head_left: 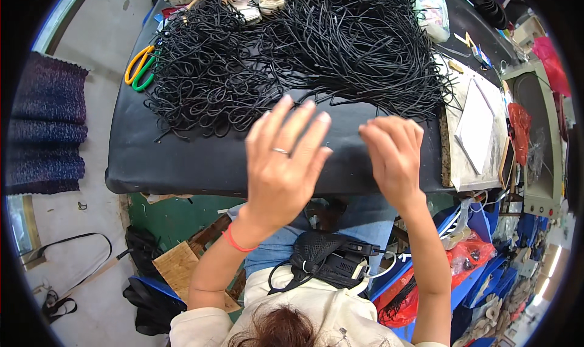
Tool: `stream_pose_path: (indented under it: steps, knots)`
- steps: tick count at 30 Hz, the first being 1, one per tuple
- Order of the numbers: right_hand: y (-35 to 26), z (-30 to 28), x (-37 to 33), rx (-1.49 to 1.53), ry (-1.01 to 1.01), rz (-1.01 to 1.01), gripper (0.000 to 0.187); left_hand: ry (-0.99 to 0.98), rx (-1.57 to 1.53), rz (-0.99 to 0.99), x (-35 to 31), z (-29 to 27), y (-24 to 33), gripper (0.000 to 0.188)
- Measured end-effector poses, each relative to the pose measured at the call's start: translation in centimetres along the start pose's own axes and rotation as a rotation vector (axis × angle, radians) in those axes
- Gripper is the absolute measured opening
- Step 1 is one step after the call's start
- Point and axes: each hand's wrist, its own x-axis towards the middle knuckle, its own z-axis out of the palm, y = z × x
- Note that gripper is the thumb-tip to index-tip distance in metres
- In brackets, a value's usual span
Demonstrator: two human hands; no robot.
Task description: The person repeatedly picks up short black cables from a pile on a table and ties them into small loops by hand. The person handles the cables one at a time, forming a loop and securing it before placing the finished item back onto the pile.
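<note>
Left hand (277, 167): centre of the frame, fingers extended and slightly spread over the smooth black-covered tabletop (182, 164); I see nothing held, though the palm faces away from me.
Right hand (395, 158): right of centre, fingers curled narrow; I cannot tell whether they pinch anything.
Thin black looped cords (204, 82): tangled heap, upper left of centre, just beyond the left hand, probably kept there for easy reach.
Long thin black cords (365, 42): heaped from top centre to upper right, many strands running alongside each other, I'd guess to limit snarling.
Orange and green looped handles (135, 58): upper left, apparently scissors, jutting from the heap, seemingly for grabbing.
White flat panel (477, 128): right side, perhaps laid aside from the cords.
</note>
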Motion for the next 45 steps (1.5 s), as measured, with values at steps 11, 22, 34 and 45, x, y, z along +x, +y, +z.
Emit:
stream_pose_path:
  steps: [11, 22, 34, 45]
  knots:
    - [-1.3, -3.7, 0.7, 0.260, 0.251, 0.370, 0.015, -0.378, -1.266, -0.859, -2.2, -1.3, 1.6, 0.019]
    - [-6.1, -1.6, -0.2, 0.595, -0.068, 0.441, 0.019, -0.109, -1.523, -1.060, -2.5, 1.1, 2.2, 0.021]
    - [-6.7, -1.7, -0.2, 0.557, -0.113, 0.378, 0.020, 0.121, -1.719, -1.128, -2.4, 1.4, 2.6, 0.016]
    - [-5.5, -1.5, -0.4, 0.291, -0.015, 0.147, 0.021, -0.232, -1.560, -1.066, -2.1, -0.2, 1.7, 0.017]
